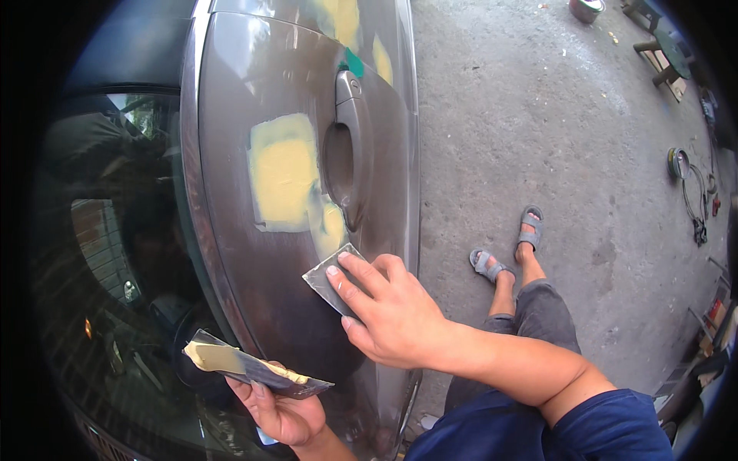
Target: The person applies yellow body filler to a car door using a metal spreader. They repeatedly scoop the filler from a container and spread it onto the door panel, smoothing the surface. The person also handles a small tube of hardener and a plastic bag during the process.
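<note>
Over a dark grey-brown car door, my right hand grips a thin, flat filler spreader, with fingertips pressed on its top face. The spreader's far corner meets the lower end of a small yellow filler patch beside the door handle. A larger square filler patch lies just left of the handle. Low in the view, my left hand holds a dark flat plate from below, near the window. Pale yellow filler is heaped along that plate.
The car window fills the left side. More filler and green tape show farther along the body. Concrete floor stretches right, with my sandalled feet, a stool, a bucket and a coiled hose.
</note>
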Motion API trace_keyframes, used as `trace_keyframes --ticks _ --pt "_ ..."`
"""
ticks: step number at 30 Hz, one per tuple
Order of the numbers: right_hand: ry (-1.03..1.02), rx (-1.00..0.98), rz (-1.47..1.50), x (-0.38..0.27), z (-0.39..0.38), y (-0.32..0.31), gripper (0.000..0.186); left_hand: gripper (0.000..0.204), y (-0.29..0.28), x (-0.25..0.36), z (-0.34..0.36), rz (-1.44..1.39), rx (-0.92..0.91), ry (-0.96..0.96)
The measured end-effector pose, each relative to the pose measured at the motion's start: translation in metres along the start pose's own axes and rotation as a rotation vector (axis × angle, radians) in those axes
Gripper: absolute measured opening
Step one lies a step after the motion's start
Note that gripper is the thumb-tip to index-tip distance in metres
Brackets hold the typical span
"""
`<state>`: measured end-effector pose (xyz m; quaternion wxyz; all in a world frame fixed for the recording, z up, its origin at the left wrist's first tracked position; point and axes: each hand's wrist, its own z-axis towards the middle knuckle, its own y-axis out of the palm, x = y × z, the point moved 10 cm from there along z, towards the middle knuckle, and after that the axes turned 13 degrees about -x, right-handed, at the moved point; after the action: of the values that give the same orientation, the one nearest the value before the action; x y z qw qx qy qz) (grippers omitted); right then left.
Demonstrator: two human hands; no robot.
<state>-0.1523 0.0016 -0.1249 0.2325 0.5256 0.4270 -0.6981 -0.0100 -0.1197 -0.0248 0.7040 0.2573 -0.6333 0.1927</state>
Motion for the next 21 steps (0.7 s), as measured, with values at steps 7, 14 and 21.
trace_keyframes --ticks 7,14,21 --pt "-0.404 -0.099 0.769 -0.026 -0.031 -0.052 0.054 0.050 0.030 -0.019 0.004 -0.023 0.049 -0.101" --pt "-0.373 -0.020 0.423 -0.004 -0.029 -0.026 0.049 0.042 0.027 0.000 0.006 -0.046 -0.035 0.002" --pt "-0.087 0.252 0.100 0.012 0.015 -0.048 0.055 0.041 0.016 0.002 -0.002 -0.049 -0.016 0.043"
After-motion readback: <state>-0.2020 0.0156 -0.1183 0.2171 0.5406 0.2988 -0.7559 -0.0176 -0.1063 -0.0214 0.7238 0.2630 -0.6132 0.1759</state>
